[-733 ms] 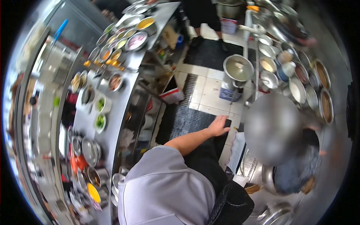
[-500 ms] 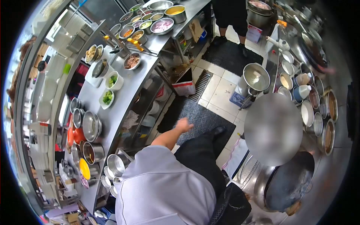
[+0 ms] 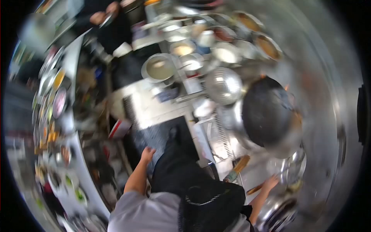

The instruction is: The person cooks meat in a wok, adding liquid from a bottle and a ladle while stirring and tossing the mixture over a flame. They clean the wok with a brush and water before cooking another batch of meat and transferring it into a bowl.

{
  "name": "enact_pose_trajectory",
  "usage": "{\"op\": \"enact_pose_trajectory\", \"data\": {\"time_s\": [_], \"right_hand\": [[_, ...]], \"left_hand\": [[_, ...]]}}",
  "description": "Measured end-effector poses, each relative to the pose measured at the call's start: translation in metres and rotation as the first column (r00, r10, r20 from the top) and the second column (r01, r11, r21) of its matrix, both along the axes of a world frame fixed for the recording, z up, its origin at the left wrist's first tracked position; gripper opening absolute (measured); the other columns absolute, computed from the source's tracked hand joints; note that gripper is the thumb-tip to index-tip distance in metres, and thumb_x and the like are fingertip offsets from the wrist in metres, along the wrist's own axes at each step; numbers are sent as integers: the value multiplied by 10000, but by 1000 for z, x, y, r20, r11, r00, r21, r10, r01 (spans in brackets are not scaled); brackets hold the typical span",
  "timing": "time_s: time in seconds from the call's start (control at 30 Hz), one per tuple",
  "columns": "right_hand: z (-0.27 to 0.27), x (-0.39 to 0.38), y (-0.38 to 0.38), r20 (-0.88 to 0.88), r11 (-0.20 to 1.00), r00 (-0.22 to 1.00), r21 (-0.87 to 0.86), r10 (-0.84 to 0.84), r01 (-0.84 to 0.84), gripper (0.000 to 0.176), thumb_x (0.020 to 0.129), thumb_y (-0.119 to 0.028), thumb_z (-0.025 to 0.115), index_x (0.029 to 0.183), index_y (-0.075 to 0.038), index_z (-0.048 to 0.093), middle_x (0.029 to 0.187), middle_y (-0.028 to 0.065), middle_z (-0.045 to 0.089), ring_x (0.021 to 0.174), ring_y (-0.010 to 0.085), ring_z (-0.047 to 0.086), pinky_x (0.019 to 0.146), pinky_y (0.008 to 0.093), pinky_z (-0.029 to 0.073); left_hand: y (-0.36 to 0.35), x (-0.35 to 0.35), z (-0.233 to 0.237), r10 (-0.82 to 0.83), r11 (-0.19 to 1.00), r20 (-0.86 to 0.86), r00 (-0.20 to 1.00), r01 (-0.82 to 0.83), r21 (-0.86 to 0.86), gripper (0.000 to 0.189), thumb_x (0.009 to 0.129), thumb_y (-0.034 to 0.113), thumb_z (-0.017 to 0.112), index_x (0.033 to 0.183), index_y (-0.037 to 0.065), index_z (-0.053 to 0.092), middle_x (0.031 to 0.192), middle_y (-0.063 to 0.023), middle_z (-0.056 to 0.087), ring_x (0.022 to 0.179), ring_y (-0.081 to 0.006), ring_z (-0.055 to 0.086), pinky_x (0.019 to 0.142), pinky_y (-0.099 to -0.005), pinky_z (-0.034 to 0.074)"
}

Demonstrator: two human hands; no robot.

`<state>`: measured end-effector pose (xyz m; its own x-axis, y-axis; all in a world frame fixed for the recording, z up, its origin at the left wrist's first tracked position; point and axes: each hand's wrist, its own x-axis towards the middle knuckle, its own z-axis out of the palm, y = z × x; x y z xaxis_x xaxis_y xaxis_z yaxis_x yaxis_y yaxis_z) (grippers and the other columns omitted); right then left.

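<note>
The view is smeared by motion. My left hand (image 3: 147, 154) hangs free at my side above the dark floor mat (image 3: 154, 135), fingers loosely apart and holding nothing. My right hand (image 3: 271, 181) reaches out to the steel cooking counter at the lower right. It touches or lies right next to a brown wooden handle (image 3: 255, 189), and the blur hides whether it grips it. A large dark wok (image 3: 266, 112) sits just beyond that hand.
A round metal strainer (image 3: 223, 85) and a pot of pale liquid (image 3: 159, 67) stand past the wok, with several bowls of ingredients (image 3: 224, 52) behind. A long counter of filled dishes (image 3: 54, 100) runs along the left. Another person's hands (image 3: 98, 17) work at the top left.
My head has swung round sharply to the right, toward the wok. My left hand has dropped closer to my side and my right hand has come into view at the counter.
</note>
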<state>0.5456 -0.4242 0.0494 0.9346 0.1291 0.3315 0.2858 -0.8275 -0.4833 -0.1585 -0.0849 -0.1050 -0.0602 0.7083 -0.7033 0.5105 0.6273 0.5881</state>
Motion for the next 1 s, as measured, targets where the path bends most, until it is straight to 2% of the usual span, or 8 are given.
{"op": "enact_pose_trajectory", "data": {"time_s": [0.1, 0.2, 0.63, 0.73, 0.83, 0.87, 0.97, 1.0], "right_hand": [[221, -54, 163, -219, 749, 947, 661, 234, -32, 528, 988, -216, 596, 1449, -68, 386, 707, 4, 517, 515, 92, 464, 429, 250, 389], [264, -54, 216, -258, 760, 896, 638, 361, -122, 554, 1003, -187, 553, 1510, -116, 342, 654, -39, 463, 461, 47, 442, 359, 216, 351], [201, 19, 633, -294, 874, 824, 209, 483, -438, 324, 865, -96, 579, 1151, 55, 588, 604, 113, 593, 461, 207, 577, 434, 365, 481], [195, 86, 682, -745, 806, 335, 587, 577, -85, 81, 803, -65, 586, 797, 15, 581, 625, 193, 626, 503, 265, 636, 449, 445, 483], [219, 82, 660, -586, 782, 629, 12, 511, -624, 92, 821, -79, 599, 862, 3, 599, 650, 199, 638, 545, 264, 658, 456, 433, 488], [177, 104, 638, 39, 589, 616, -348, 787, -730, 272, 842, -117, 617, 1090, -4, 626, 701, 191, 661, 560, 267, 665, 466, 422, 498], [153, 84, 579, 352, 734, 644, -311, 679, -604, 516, 871, -128, 610, 1367, -25, 513, 730, 172, 657, 511, 224, 633, 449, 386, 485], [186, 45, 553, -27, 805, 805, 17, 593, -593, 565, 892, -125, 603, 1429, -41, 451, 719, 140, 640, 483, 197, 600, 430, 360, 465]], "left_hand": [[32, -1, -9, -158, 983, -1, 987, 158, -92, 570, 827, 323, 746, 1217, -66, 598, 1071, -197, 686, 1004, -276, 659, 864, -393, 520], [116, 41, 18, -337, 932, 38, 941, 339, -125, 347, 905, 278, 681, 1064, -27, 632, 749, -52, 594, 576, -149, 547, 480, -330, 445], [267, 36, -4, -50, 988, 118, 992, 66, -139, 439, 878, 213, 674, 1218, -38, 555, 764, -97, 644, 582, -151, 588, 468, -284, 453], [286, 4, -35, 60, 990, 177, 982, -37, -135, 335, 865, 207, 647, 1100, -29, 610, 728, -106, 635, 545, -156, 570, 446, -295, 443], [291, 5, -10, 66, 985, 130, 989, -43, -166, 217, 854, 197, 585, 899, -10, 632, 681, -107, 623, 501, -171, 554, 426, -312, 439], [294, 9, -6, 13, 982, 89, 996, 4, -191, 217, 841, 201, 544, 747, 12, 595, 638, -102, 602, 465, -183, 537, 407, -325, 429], [304, 13, -21, -21, 951, 163, 986, 70, -301, 222, 846, 201, 539, 737, 13, 583, 628, -97, 587, 460, -177, 527, 401, -322, 420], [311, 12, -32, -86, 941, 272, 959, 168, -293, 195, 852, 164, 548, 736, 10, 576, 620, -84, 560, 460, -170, 519, 400, -307, 414]]}}
